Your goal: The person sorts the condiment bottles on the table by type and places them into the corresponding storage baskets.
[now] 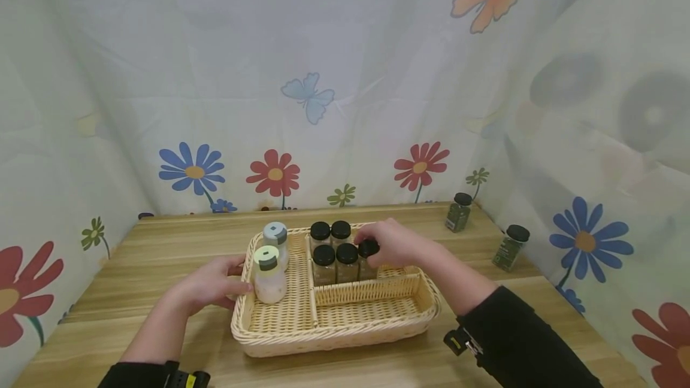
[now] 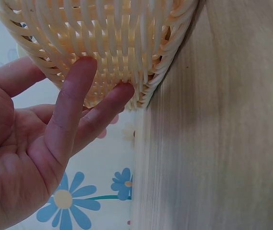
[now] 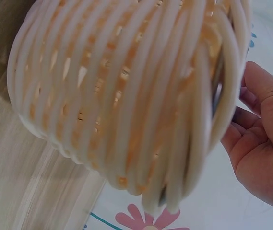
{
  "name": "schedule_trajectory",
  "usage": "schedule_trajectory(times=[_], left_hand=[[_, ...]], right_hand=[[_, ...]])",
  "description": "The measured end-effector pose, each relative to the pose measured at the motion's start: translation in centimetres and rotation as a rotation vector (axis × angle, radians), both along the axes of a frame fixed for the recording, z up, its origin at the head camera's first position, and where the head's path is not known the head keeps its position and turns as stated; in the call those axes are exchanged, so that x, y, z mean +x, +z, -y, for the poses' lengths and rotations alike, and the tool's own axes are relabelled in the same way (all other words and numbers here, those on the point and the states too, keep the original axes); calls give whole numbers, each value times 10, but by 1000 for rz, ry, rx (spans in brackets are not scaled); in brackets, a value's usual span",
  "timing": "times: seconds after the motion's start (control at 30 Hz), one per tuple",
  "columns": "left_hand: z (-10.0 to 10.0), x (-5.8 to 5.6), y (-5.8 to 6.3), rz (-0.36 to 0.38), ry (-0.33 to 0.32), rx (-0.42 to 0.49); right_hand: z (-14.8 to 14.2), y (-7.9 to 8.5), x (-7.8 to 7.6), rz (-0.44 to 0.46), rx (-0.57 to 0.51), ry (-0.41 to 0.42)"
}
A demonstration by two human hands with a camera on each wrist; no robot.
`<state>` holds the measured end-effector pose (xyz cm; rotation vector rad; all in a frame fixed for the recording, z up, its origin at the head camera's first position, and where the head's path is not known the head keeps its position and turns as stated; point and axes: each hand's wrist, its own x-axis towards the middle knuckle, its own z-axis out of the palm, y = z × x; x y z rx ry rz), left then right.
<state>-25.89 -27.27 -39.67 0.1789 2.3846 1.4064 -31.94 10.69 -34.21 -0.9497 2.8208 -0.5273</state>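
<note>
A wicker basket (image 1: 339,340) with dividers stands on the table. My left hand (image 1: 212,283) holds its left side; in the left wrist view, fingertips (image 2: 84,64) lie against the woven wall. My right hand (image 1: 396,241) grips the black lid of a spice jar (image 1: 368,259) at the right end of the front row in the basket's back compartment. Several other black-lidded jars (image 1: 324,265) stand upright beside it. In the right wrist view the basket wall hides my right fingertips and the jar. Inside the left compartment stand a yellow-topped bottle (image 1: 270,283) and a grey-topped bottle (image 1: 277,235).
Two black-lidded jars with green contents stand on the wooden table (image 1: 162,256) to the right: one jar (image 1: 458,213) near the back edge, another jar (image 1: 510,248) nearer the right edge. A flower-printed curtain (image 1: 345,136) surrounds the table at the back and sides.
</note>
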Motion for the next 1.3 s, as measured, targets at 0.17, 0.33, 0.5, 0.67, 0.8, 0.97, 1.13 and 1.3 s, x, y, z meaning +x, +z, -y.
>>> schedule_trajectory(times=[0.17,0.33,0.5,0.67,0.8,0.97,1.13,1.3], left_hand=[[1,0,0,3,4,0],[0,0,0,4,5,8],[-1,1,0,6,5,8],[-1,1,0,4,10,6],[1,0,-1,2,10,5],[2,-1,-2,1,12,15],[1,0,-2,1,10,24],[1,1,0,2,10,26]], right_hand=[[-1,-2,-1,-14,-6,24],[-2,1,0,-12,17,50],[-5,8,2,-11,71,88],[-15,19,0,-16,38,63],[-24,33,0,-60,-28,53],[-34,44,-2,-136,-108,22],[-45,49,-10,-178,-182,-22],[-56,52,-20,-237,-242,-76]])
